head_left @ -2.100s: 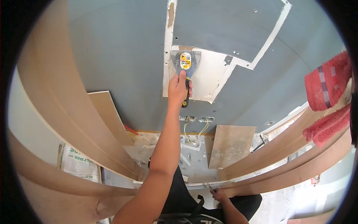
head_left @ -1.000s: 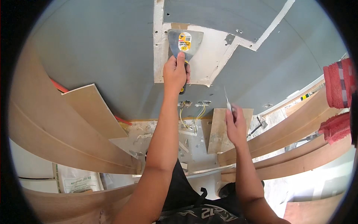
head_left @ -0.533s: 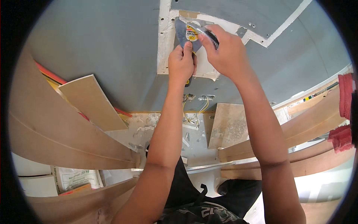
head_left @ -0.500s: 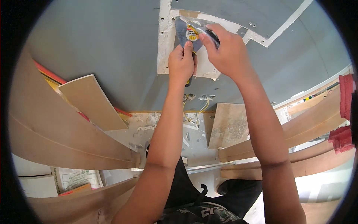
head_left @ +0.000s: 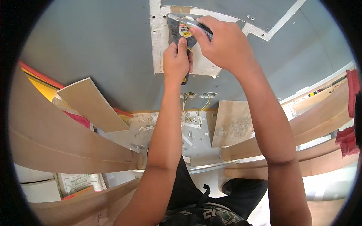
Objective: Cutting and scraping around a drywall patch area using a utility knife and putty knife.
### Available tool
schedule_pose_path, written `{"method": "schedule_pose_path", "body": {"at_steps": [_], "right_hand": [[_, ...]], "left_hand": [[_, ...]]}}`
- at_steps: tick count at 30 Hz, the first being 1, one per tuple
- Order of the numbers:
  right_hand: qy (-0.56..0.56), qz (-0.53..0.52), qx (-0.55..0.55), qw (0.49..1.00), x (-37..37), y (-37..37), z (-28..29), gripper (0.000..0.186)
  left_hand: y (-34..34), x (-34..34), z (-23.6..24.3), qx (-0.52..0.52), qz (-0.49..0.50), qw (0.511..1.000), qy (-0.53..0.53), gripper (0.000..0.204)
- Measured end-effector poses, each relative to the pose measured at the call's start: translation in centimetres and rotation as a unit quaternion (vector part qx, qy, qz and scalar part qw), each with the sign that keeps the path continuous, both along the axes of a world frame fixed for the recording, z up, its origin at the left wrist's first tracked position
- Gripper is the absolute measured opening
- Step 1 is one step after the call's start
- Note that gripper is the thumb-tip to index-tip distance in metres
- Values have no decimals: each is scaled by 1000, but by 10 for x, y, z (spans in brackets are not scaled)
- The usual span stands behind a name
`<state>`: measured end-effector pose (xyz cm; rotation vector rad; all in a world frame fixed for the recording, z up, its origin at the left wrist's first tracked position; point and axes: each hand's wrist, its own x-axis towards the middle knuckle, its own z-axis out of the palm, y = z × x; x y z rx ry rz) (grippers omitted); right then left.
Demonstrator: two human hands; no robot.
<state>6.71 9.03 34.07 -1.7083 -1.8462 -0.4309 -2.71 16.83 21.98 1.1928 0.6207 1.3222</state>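
Observation:
My left hand [head_left: 176,60] is closed round the black-and-yellow handle of a wide putty knife, its thumb pressed at the base of the blade. The broad metal blade [head_left: 174,29] points up and carries a yellow-and-white label. In my right hand [head_left: 228,43] is a second scraper [head_left: 203,27] with a dark grip, held slantwise. Its thin blade lies across the upper part of the left putty knife, apparently touching it. Both tools are in front of a white-plastered patch [head_left: 207,67] on the grey wall panel [head_left: 109,45]. Any filler between the blades cannot be made out.
Curved wooden rungs [head_left: 75,143] flank me on both sides, with red cloth [head_left: 348,141] at far right. Loose wires [head_left: 205,107] hang from wall openings. Board offcuts [head_left: 92,105] lean at left, another board [head_left: 232,124] at right. Debris litters the floor; a printed bag [head_left: 81,183] lies lower left.
The view has shifted slightly, so wall, hands and tools appear a little farther left and up. Both hands keep their grips, with the blades still crossing.

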Motion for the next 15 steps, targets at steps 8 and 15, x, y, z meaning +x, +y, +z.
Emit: {"method": "schedule_pose_path", "body": {"at_steps": [8, 15], "right_hand": [[-14, -51, -31, 998, -8, -4, 7, 35], [-89, -59, -22, 994, -6, -4, 10, 28]], "left_hand": [[-1, 1, 1, -6, 6, 1000, 8, 44], [-3, 2, 3, -20, 18, 1000, 4, 43]]}}
